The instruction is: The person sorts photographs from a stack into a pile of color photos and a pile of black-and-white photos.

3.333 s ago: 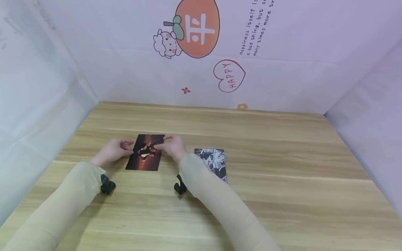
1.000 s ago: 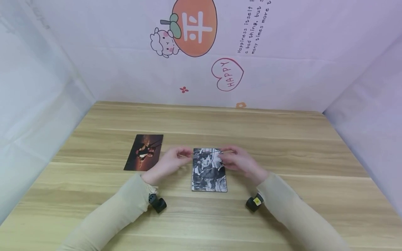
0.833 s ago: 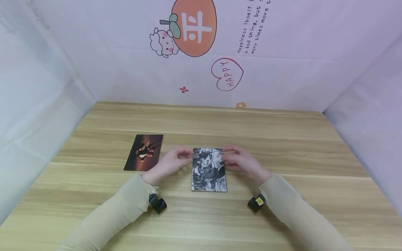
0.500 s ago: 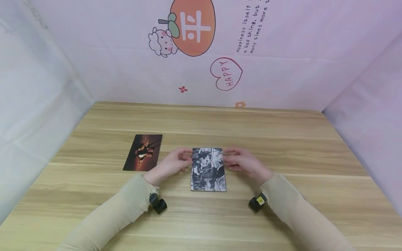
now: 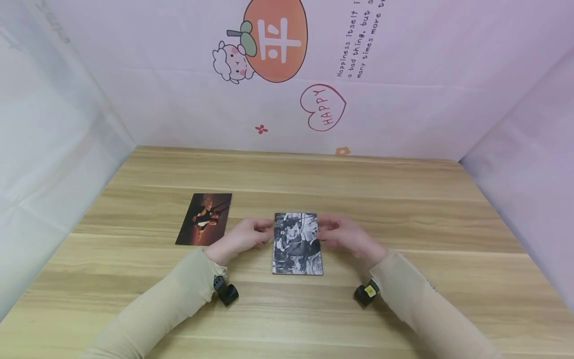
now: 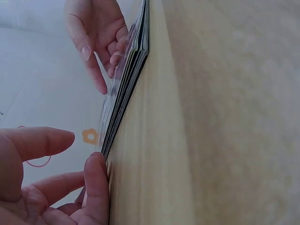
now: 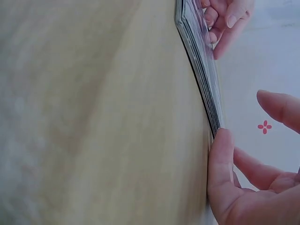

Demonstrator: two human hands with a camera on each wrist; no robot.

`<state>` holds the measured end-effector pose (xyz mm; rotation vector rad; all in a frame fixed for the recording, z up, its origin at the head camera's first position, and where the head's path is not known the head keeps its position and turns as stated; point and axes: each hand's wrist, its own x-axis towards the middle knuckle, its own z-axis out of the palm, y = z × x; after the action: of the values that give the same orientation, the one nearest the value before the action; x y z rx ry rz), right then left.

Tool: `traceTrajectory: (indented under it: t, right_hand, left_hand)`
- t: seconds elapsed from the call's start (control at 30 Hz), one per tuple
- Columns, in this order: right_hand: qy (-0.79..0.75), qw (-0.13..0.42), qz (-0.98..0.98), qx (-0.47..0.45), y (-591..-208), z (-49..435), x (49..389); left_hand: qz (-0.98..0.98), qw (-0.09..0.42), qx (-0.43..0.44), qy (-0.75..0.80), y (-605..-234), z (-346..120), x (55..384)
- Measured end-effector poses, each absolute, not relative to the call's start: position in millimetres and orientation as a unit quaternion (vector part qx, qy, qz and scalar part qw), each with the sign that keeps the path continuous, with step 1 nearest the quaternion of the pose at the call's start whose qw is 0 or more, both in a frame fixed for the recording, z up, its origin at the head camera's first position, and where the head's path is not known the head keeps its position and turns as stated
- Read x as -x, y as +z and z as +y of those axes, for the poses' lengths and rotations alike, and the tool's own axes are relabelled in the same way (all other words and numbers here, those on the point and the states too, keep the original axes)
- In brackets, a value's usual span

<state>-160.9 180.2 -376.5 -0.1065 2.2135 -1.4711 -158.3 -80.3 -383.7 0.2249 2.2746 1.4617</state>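
A stack of photo cards [image 5: 298, 244], topped by a black-and-white picture, lies flat on the wooden table. Several thin layers show along its edge in both wrist views. My left hand [image 5: 244, 237] is at the stack's left side, one fingertip against the edge [image 6: 126, 89] and the thumb raised clear. Opposite it, my right hand [image 5: 347, 237] has a fingertip at the right edge [image 7: 201, 70], its thumb also lifted away. Left of the left hand lies a dark reddish photo card [image 5: 205, 219] showing figures, flat and untouched.
The wooden table [image 5: 403, 209] runs back to a white printed cloth [image 5: 179, 109] at the rear. More white cloth [image 5: 58, 149] hangs at the left side and on the right. Small black cameras [image 5: 228, 294] sit on both wrists.
Both hands have gone from the reddish card rightward to the black-and-white stack. The right fingers, over the stack's top a second ago, are now beside its edge. Both cards lie still.
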Motion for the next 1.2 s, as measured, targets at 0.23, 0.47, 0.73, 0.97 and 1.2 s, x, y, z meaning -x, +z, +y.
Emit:
traceTrajectory:
  t: [0.23,0.47,0.73,0.97,1.2]
  right_hand:
    - [-0.535,0.238,0.810,0.028,-375.7,178.4,160.9]
    - [-0.518,0.237,0.821,0.034,-376.8,177.6,162.7]
    - [-0.518,0.231,0.823,0.040,-378.0,175.3,161.5]
    - [-0.507,0.221,0.831,0.060,-375.3,170.4,158.6]
    - [-0.503,0.227,0.832,0.056,-372.3,170.0,158.3]
  left_hand:
    - [0.822,0.217,-0.093,0.518,-384.1,-81.3,160.4]
    - [0.823,0.221,-0.098,0.514,-386.6,-82.7,160.7]
    - [0.819,0.221,-0.093,0.521,-386.2,-82.5,160.5]
    - [0.819,0.221,-0.085,0.523,-387.9,-81.8,160.2]
    - [0.821,0.221,-0.087,0.519,-385.8,-82.5,160.5]
